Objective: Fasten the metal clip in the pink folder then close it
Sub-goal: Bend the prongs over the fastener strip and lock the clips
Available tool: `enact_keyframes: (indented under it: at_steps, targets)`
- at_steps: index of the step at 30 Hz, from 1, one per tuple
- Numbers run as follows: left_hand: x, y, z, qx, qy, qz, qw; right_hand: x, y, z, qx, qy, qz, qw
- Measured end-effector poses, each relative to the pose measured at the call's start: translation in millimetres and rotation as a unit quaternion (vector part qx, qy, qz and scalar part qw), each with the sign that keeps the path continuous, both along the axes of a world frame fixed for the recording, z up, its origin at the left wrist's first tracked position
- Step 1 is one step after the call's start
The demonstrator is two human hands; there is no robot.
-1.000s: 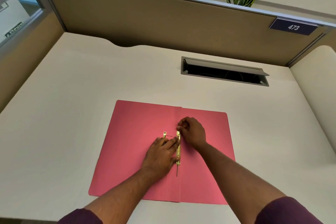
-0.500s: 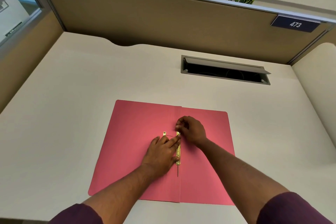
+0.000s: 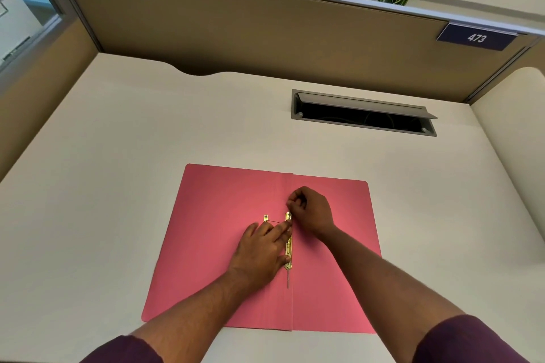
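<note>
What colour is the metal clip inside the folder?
Shiny gold, like brass; the metal clip shows clearly in the head view.

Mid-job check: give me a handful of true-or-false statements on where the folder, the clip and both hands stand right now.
1. The pink folder lies open flat on the desk. True.
2. The metal clip runs along the folder's centre fold. True.
3. The left hand is lifted clear of the folder. False: it rests on the left half, fingertips at the clip.
4. The right hand works at the clip's far end. True.
5. Papers are stacked in the folder. False: only the clip and bare pink card show.
6. The cable hatch in the desk is shut. False: its lid is raised.
</note>
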State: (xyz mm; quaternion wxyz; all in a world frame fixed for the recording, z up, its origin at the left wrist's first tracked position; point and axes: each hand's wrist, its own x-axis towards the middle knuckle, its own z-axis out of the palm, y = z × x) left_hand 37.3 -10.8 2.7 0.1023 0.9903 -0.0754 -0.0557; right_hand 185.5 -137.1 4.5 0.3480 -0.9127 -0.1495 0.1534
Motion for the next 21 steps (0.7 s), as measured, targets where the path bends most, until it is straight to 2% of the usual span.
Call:
enact_keyframes:
  at_steps: [7, 13, 16, 21]
  targets:
    - [-3.2, 1.5, -2.8, -0.018, -0.005, 0.007, 1.0, -8.0, -11.7, -5.1, 0.065, -0.006, -0.052, 0.996]
    - [-7.4, 0.6, -7.1, -0.051, 0.005, 0.029, 0.998, -30.5, -21.5, -8.9, 0.049, -0.033, -0.042, 0.997]
    - [-7.2, 1.7, -7.8, -0.05, 0.005, 0.028, 0.998, -45.4, -29.6, -9.7, 0.016, -0.071, 0.019, 0.997]
    - [-7.6, -0.2, -6.8, -0.037, 0.012, 0.034, 0.999, -40.5, -27.8, -2.2, -0.096, -0.113, 0.154, 0.977]
